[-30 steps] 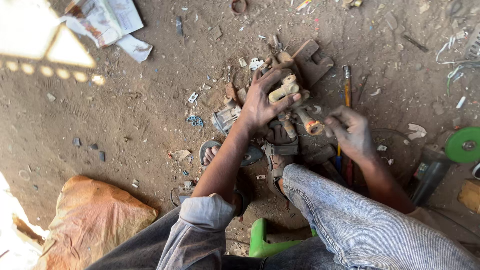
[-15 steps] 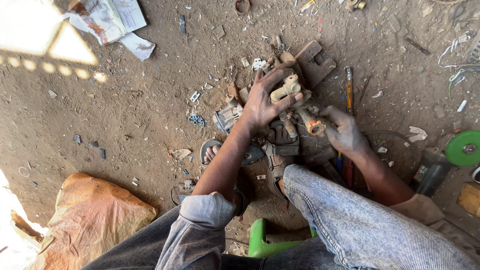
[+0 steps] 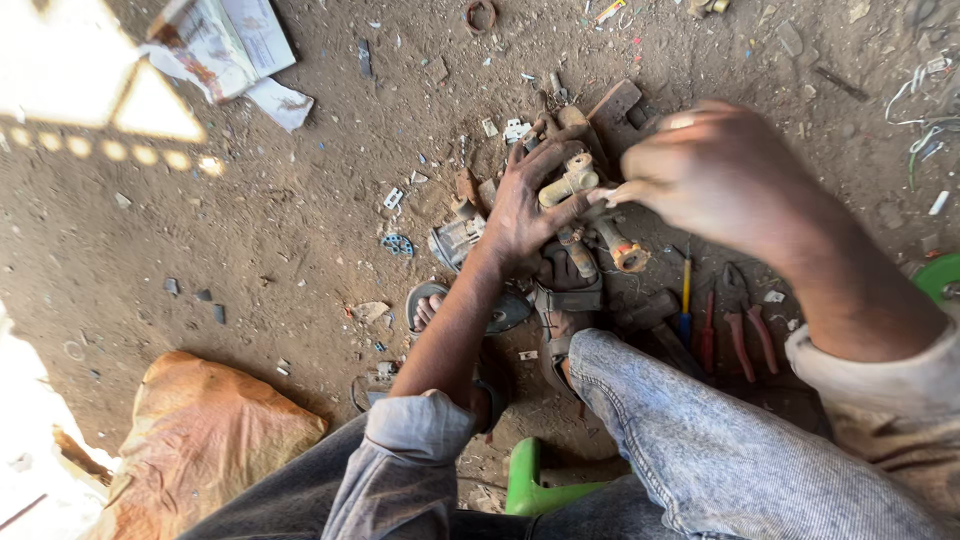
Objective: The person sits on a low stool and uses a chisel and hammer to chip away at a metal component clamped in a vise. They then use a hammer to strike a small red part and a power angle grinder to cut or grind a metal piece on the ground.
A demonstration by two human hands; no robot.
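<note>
Dirt floor under me, scrap strewn all over it. My left hand is down on a small heap of metal parts, fingers wrapped round a pale T-shaped fitting — gripped firmly, I judge, so the piece stays put while the other hand works at it. The fitting sits on top of the heap, just ahead of my sandalled feet; its long axis runs on a diagonal, lower end buried in my palm, upper end pointing up and right, away from me, toward the brick behind the heap.

My right hand is raised above the heap, close to the camera and blurred. Its fingers look bunched together and the tips reach toward the upper end of the fitting; whether they are pinching something small there I cannot tell from this view.

A second tube with an orange-ringed end lies just below the fitting, pointing down and right. Tools are laid parallel just right of the heap, within easy reach of my right side — a yellow-handled screwdriver and red-handled pliers, handles toward me. Further off: torn papers at upper left, an orange sack by my left knee, a green stool beneath me.
</note>
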